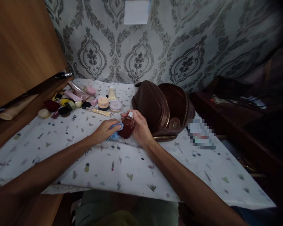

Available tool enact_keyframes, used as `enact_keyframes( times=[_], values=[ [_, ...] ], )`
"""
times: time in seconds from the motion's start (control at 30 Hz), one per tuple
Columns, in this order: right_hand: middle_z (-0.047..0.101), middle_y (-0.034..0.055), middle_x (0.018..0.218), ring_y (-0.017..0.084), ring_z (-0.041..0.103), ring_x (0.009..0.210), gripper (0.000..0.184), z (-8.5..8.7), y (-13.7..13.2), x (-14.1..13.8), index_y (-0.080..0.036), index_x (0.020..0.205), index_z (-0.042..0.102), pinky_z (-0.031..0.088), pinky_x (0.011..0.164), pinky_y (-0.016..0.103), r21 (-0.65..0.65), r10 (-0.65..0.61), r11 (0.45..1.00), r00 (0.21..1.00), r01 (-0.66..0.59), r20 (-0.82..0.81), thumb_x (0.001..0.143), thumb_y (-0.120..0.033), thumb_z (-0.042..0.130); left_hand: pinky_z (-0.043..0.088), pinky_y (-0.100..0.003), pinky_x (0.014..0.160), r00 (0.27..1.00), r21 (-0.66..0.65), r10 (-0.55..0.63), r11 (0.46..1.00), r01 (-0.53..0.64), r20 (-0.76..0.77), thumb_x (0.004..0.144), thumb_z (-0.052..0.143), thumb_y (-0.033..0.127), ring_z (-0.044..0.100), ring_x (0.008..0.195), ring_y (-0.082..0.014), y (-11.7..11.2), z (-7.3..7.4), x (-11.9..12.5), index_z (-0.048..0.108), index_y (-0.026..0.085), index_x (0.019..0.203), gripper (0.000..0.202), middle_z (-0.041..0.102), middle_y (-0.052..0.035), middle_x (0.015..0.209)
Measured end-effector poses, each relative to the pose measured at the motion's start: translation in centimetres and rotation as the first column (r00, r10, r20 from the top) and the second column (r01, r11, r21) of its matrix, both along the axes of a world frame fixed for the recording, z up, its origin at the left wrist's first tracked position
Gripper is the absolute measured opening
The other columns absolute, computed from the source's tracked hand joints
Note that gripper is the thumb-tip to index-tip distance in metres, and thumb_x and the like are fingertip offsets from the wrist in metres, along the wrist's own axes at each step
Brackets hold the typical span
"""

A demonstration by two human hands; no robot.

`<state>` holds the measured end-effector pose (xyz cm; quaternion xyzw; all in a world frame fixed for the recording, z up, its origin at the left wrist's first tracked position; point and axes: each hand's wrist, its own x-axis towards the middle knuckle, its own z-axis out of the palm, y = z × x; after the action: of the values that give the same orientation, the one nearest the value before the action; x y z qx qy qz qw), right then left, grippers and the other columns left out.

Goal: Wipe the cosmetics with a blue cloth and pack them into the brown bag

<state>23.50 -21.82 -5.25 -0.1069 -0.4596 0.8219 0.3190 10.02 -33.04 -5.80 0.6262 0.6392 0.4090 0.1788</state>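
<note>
Over the white, printed surface (pixel 132 171), a glossy dark-red bottle (pixel 126 128) with a blocky white cap (pixel 130 114) is gripped by the curled fingers of the right hand (pixel 141 128). A crumpled blue cloth (pixel 113 136) is pinched by the left hand's (pixel 106 129) fingers against its side. Beside them, a rounded, smooth brown bag (pixel 145 102) is trimmed with metal zips (pixel 165 137).

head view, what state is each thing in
Dark red bottle, in hand, tilted, white top on
Blue cloth, bunched against the bottle
Left hand, closed on the cloth
Right hand, holding the bottle
Peach-topped jar, upright, closed
Makeup brush, lying flat
Brown bag, open or zipped unclear
</note>
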Motion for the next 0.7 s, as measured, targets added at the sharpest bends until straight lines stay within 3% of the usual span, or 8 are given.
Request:
enact_keyframes(
  times=[0.2,0.53,0.7],
  values=[
    [0.075,0.0006,0.092,0.017,0.066,0.076,0.034,-0.1,-0.6,0.0,-0.025,0.089,0.062,0.053,0.066,0.028,-0.010,0.050,0.999,0.998,-0.049,0.045,0.072,-0.049,0.079,0.042,-0.026,0.071,0.993,0.003,0.051,0.999,-0.051,0.111,0.094,0.043,0.052,0.052,0.074,-0.0157,0.2,-0.5,0.2,0.057,0.016,0.078,0.041,0.057,0.0001,0.075],
    [0.074,0.0014,0.099,0.019,0.067,0.090,0.033,-0.3,-1.1,-0.1,-0.025,0.086,0.069,0.055,0.077,0.030,0.041,0.080,0.996,0.996,-0.082,0.037,0.070,-0.050,0.081,0.046,-0.035,0.097,0.968,0.046,0.017,0.998,-0.029,0.250,0.092,0.047,0.059,0.060,0.104,-0.0242,0.7,-0.2,0.9,0.066,0.014,0.110,0.052,0.070,-0.0076,0.105],
    [0.075,0.0028,0.098,0.020,0.067,0.092,0.033,-0.3,-0.9,-0.2,-0.024,0.087,0.072,0.054,0.081,0.033,0.023,0.097,0.995,0.995,-0.097,0.023,0.069,-0.050,0.081,0.047,-0.032,0.091,0.962,0.051,0.043,0.997,-0.059,0.268,0.091,0.046,0.064,0.060,0.095,-0.0215,0.9,-0.4,1.2,0.065,0.015,0.106,0.055,0.068,-0.0068,0.097]
  ],
)
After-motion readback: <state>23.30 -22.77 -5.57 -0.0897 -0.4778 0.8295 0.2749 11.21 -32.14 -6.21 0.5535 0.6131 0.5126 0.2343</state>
